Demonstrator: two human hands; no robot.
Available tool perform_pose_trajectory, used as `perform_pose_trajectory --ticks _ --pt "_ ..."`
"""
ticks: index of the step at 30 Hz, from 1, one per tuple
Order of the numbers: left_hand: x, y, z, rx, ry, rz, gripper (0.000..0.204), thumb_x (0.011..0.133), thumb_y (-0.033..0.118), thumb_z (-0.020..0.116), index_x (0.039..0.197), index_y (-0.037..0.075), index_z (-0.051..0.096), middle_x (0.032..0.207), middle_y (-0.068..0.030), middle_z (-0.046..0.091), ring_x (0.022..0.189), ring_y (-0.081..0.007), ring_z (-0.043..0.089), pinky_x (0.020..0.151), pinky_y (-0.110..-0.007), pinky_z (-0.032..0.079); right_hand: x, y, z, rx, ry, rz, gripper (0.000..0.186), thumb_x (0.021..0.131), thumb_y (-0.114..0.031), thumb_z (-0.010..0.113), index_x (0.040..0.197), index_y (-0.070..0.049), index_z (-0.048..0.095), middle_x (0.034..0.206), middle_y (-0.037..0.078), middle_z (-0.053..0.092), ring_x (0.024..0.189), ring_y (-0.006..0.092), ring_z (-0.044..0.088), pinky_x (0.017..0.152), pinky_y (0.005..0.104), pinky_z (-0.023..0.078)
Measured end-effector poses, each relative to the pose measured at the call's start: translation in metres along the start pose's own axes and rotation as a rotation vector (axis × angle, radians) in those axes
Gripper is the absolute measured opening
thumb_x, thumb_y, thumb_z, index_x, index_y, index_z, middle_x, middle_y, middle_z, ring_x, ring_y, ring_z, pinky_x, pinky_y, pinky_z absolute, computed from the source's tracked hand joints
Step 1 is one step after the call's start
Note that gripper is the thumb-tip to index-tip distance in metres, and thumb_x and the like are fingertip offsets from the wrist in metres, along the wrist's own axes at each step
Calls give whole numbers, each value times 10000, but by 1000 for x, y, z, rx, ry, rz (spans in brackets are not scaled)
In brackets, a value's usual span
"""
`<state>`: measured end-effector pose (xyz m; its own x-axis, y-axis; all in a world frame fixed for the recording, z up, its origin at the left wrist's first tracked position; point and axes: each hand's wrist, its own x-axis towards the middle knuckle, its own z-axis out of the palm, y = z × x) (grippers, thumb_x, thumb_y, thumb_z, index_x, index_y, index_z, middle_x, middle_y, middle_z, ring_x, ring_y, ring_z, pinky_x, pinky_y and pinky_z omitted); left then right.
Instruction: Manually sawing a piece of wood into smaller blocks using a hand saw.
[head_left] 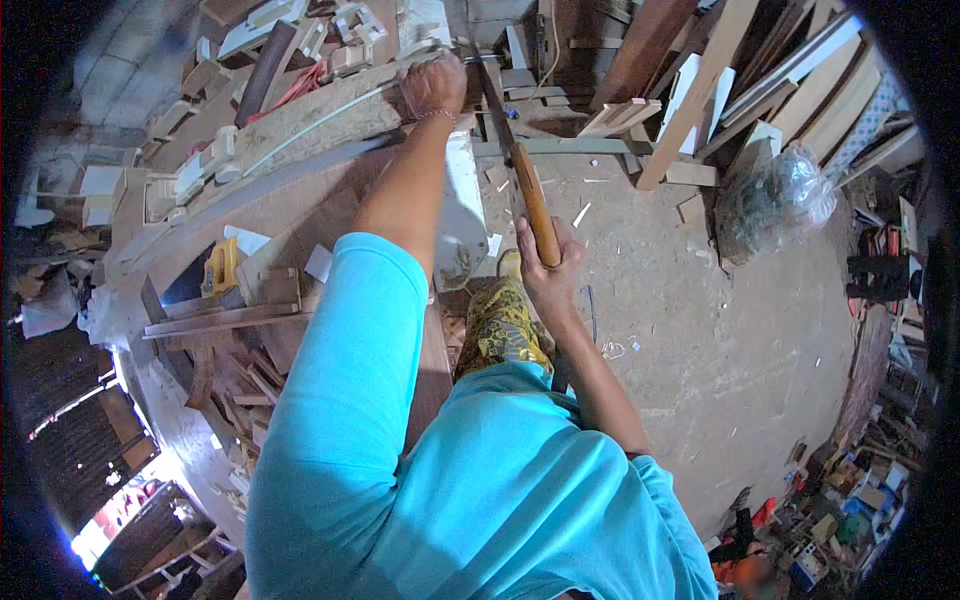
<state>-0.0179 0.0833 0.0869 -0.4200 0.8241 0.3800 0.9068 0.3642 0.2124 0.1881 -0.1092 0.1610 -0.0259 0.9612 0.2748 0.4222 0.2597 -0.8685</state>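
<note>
My right hand [552, 270] is wrapped round the brown wooden handle of a saw [535, 205]. Its long, narrow dark blade, seen nearly edge-on, points away from me past the end of the workbench [320, 185]. At that far end, just left of the blade, my left hand [435, 85] is closed in a fist and pressed down by a thin pale strip [320, 125] that runs along the bench. Whatever lies under those fingers is hidden.
Wood offcuts [350, 40] crowd the bench's far side. A yellow-handled saw [220, 268] lies at left. Boards [700, 90] lean at the back right beside a clear plastic bag [780, 200]. Scraps dot the concrete floor [720, 350], and clutter [860, 490] fills the lower right.
</note>
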Motion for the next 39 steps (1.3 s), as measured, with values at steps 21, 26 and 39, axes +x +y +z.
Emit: perform_pose_trajectory --ticks 21,26,39 --pt "6 15 -33 -88 -159 -103 522 847 322 271 658 4 638 759 -188 612 781 -315 591 856 -445 338 57 14 33 134 14 175 241 737 -211 623 655 5 554 469 139 483 403 192 470 415 320 370" --pt "3 12 -20 -89 -128 -114 519 845 338 277 690 2 641 776 -194 610 796 -333 578 862 -447 330 46 3 31 9 26 60 237 737 -216 622 694 8 556 549 208 513 493 342 541 443 367 404" --pt "1 5 -15 -56 -57 -30 463 830 358 307 709 67 646 756 -159 615 770 -286 577 766 -413 368 109 -51 -45 549 -40 485 188 775 -209 620 765 -43 533 510 -38 388 417 55 350 377 214 283"
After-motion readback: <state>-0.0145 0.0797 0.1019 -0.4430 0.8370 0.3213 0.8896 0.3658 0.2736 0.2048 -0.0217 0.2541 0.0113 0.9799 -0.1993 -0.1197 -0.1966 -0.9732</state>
